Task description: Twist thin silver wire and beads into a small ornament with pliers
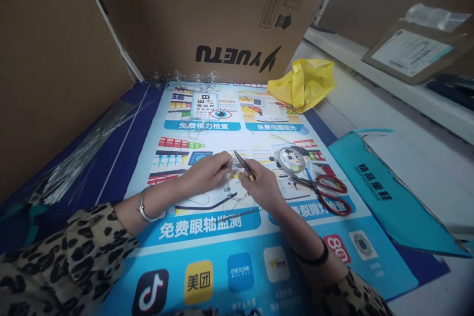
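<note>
Left hand [207, 172] is pinching a small yellow piece [234, 174]. Right hand [262, 183] is gripping pliers [244, 165] at it, over the poster [207, 237]; scissors [326, 192] lying nearby.

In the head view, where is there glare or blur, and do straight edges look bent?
Head view: soft, even light; a pale sheen washes the poster around the hands. The tape roll glints. The left hand and right hand are slightly soft, so the small yellow piece stays unclear. Wide-lens distortion bows the cardboard box edges; corners darken.
</note>
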The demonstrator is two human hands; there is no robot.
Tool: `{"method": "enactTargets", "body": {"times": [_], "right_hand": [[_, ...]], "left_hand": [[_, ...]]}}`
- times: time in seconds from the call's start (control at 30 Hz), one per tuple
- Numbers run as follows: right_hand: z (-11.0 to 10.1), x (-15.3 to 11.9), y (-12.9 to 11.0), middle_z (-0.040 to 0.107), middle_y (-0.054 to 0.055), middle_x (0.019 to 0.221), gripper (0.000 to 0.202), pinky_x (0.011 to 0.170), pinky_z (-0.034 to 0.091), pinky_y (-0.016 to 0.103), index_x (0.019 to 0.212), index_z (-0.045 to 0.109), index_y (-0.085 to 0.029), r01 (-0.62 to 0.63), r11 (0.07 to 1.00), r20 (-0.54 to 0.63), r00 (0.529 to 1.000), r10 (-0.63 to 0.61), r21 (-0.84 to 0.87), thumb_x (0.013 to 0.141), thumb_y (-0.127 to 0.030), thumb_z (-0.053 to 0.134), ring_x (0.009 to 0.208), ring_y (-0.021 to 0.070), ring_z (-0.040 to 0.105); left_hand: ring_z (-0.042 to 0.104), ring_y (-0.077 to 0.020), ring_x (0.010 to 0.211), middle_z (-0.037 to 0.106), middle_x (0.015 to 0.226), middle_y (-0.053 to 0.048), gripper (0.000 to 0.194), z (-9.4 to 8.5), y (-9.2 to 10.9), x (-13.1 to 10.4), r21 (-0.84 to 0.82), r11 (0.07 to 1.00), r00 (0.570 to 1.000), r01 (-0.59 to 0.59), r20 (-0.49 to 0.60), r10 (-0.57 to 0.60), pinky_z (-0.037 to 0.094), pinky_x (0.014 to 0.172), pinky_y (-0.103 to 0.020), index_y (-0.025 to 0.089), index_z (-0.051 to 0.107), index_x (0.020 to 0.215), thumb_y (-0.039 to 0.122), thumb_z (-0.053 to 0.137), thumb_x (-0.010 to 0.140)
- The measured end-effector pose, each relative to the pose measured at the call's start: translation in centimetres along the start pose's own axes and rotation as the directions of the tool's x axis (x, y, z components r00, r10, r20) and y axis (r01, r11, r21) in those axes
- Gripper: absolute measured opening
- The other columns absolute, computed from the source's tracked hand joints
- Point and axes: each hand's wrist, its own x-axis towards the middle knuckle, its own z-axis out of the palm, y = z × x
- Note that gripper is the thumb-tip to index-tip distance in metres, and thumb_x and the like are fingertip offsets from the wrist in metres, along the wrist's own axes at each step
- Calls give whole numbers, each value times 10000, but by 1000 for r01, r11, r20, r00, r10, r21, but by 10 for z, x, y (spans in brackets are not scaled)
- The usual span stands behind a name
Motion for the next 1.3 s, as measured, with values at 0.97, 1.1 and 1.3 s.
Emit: {"method": "enactTargets", "body": {"times": [0.97, 1.1, 1.3], "right_hand": [[-12, 19, 15, 512, -48, 623, 181, 534, 324, 209, 693, 524, -199, 33, 994, 115, 992, -46, 107, 742, -367, 571, 586, 105, 471], [-8, 21, 10, 523, -52, 620, 115, 523, 331, 201, 688, 521, -197, -5, 985, 141, 990, -20, 175, 705, -293, 581, 571, 96, 460], [-5, 20, 7, 532, -43, 627, 52, 510, 347, 196, 715, 525, -192, -40, 951, 124, 992, 2, 307, 722, -242, 537, 562, 94, 477]], "left_hand": [[506, -81, 592, 528, 740, 27, 87, 16, 4, 5, -584, 774, 931, 243, -83, -354, 438, 541, -208, 190, 451, 807, 188, 534, 782], [535, -88, 607, 536, 746, 24, 122, 18, 8, 7, -687, 676, 920, 267, -28, -391, 448, 533, -212, 192, 429, 818, 222, 545, 792], [582, -106, 675, 593, 742, 1, 145, 14, 11, 8, -829, 495, 930, 261, 79, -359, 464, 604, -234, 176, 429, 839, 242, 556, 815]]}}
